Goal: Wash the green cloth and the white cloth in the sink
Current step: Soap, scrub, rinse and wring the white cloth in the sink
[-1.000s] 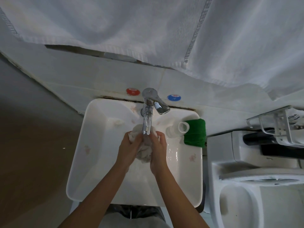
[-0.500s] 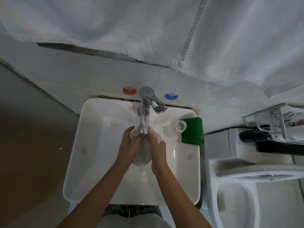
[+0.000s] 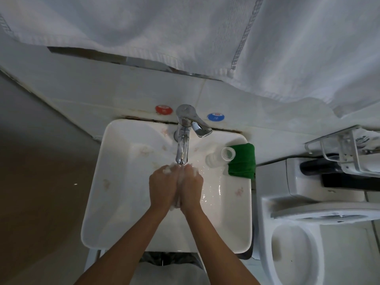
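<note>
White cloth (image 3: 178, 182) sits squeezed between the left hand (image 3: 162, 187) and right hand (image 3: 192, 187), both curled round it, palms nearly together; only slivers of fabric show at the fingertips and wrists. Hands are over the sink (image 3: 127, 202) basin, directly under the chrome tap (image 3: 183, 145) spout. Green cloth (image 3: 243, 161) lies folded on the sink's far right rim, touching a clear plastic bottle (image 3: 221, 159) lying on its side.

Single head-worn wide-angle view, looking steeply down and forward from close above, sink (image 3: 115, 182) at centre, tap (image 3: 183, 138) toward 12 o'clock, toilet (image 3: 292, 243) at 4 o'clock.
</note>
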